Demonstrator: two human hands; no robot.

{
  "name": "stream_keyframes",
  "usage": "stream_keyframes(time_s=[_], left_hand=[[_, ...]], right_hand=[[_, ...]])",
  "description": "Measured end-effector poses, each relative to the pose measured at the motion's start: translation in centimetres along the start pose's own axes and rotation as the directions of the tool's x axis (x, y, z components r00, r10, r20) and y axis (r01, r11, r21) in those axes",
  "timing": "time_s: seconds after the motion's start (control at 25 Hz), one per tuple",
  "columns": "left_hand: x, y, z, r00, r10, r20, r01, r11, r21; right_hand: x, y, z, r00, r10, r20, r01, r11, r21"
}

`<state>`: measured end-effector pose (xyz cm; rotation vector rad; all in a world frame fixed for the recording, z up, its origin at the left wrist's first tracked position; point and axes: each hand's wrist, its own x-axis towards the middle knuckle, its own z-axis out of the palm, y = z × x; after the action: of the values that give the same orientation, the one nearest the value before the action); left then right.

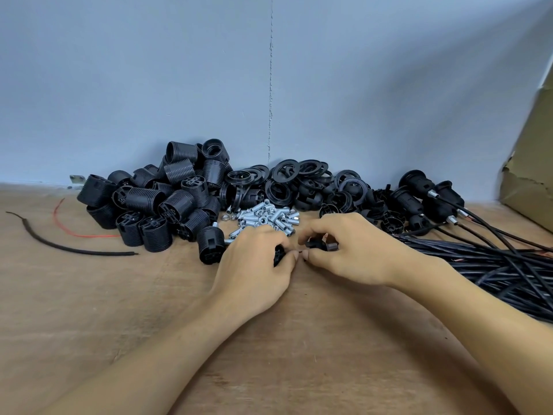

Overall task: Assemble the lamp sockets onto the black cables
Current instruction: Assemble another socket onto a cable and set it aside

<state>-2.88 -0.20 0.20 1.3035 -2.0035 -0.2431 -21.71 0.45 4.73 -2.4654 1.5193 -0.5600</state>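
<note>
Forearms reach in over wooden table. Left hand curls round a black socket body; right hand pinches a small black cap, thumbs touching between them. Metal tubes sit just behind the grip, loose sockets behind-left, rings further back. Black cables lie to its right, some with fitted sockets.

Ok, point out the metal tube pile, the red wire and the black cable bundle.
metal tube pile (263,215), head view, heap's middle
red wire (98,236), head view, lower run
black cable bundle (493,265), head view, middle strands
</note>
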Motion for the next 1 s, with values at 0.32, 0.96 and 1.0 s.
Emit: stream_keyframes(time_s=[0.32,0.96,1.0], left_hand=[[-0.1,0.1,-0.3,1.000,0.003,-0.031,-0.005,0.998,-0.069],[0.0,-0.1,-0.2,1.000,0.006,-0.008,-0.007,0.985,-0.175],[0.0,-0.1,-0.2,1.000,0.006,-0.014,-0.008,0.981,-0.193]], right_hand=[[-0.3,-0.1,0.0,0.999,-0.004,-0.045,0.000,0.996,-0.086],[-0.5,1.2,0.8,0.991,-0.113,-0.076,0.116,0.993,0.036],[-0.5,1.1,1.0,0.988,-0.121,-0.093,0.125,0.991,0.039]])
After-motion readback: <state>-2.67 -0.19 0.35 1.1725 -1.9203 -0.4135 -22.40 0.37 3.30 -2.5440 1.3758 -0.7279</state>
